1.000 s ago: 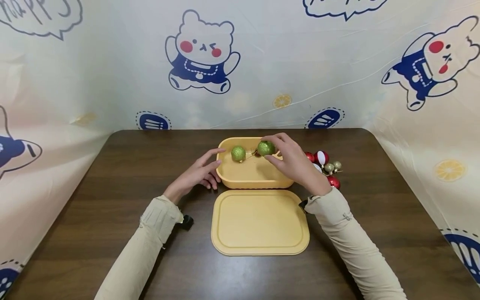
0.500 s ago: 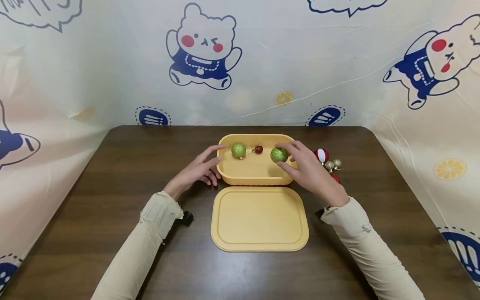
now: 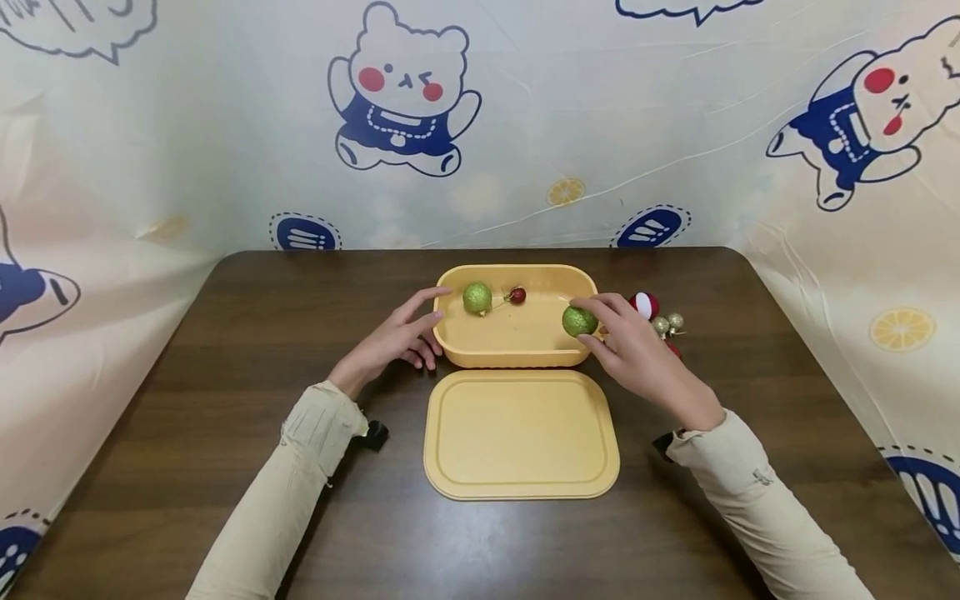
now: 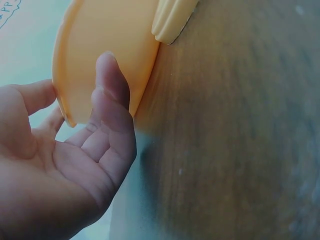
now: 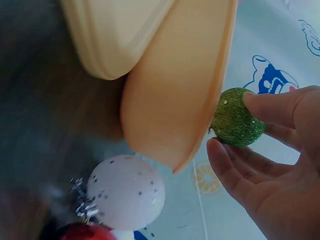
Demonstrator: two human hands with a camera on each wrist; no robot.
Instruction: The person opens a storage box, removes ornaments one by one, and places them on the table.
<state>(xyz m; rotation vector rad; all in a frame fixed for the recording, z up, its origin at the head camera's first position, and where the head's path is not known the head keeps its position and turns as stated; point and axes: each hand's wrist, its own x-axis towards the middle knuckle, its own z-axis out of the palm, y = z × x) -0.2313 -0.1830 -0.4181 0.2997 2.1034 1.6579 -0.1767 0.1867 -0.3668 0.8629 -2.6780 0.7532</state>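
Note:
My right hand [image 3: 633, 346] pinches a green glitter bauble [image 3: 580, 321] between thumb and fingers, over the right end of a yellow plastic box [image 3: 517, 337]. In the right wrist view that bauble [image 5: 237, 117] is just beyond the box rim. A second green bauble [image 3: 477, 298] and a small dark red bauble [image 3: 517, 296] lie inside the box. My left hand [image 3: 393, 337] is at the box's left end, fingers loosely extended. In the left wrist view, a fingertip of the left hand [image 4: 70, 165] touches the rim.
A flat yellow lid [image 3: 521, 435] lies in front of the box on the dark wooden table [image 3: 300, 292]. To the right are a red-and-white bauble [image 3: 643, 305], small gold baubles [image 3: 660, 326] and a white bauble [image 5: 127, 192]. A printed cloth hangs behind the table.
My right hand has moved right and toward me with the green bauble, from above the box's middle to its right end. My left hand has stayed in place.

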